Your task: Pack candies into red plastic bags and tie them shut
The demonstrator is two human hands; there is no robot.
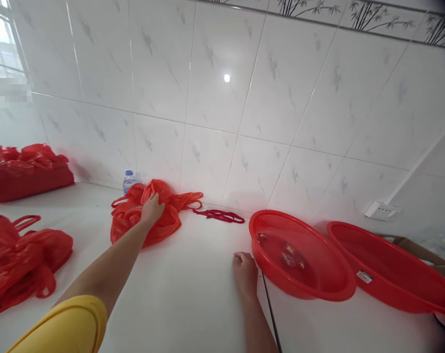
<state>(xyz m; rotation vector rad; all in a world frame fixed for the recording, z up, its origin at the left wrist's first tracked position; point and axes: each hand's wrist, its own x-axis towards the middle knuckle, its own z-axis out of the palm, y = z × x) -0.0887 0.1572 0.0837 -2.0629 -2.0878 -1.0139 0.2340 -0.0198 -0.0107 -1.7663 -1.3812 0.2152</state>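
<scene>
My left hand reaches out across the white table and grips the top of a crumpled red plastic bag; its fingertips are partly hidden in the folds. What the bag holds, if anything, cannot be made out. My right hand rests on the tabletop with curled fingers and nothing visible in them. Just right of it stands a round red plastic basket with a perforated wall. Several small wrapped pieces lie on the basket's bottom.
A second red basin stands at the right, by a cardboard box. Dark red strips lie along the tiled wall. Behind the bag is a bottle. More red bags and a red bag stack lie at left.
</scene>
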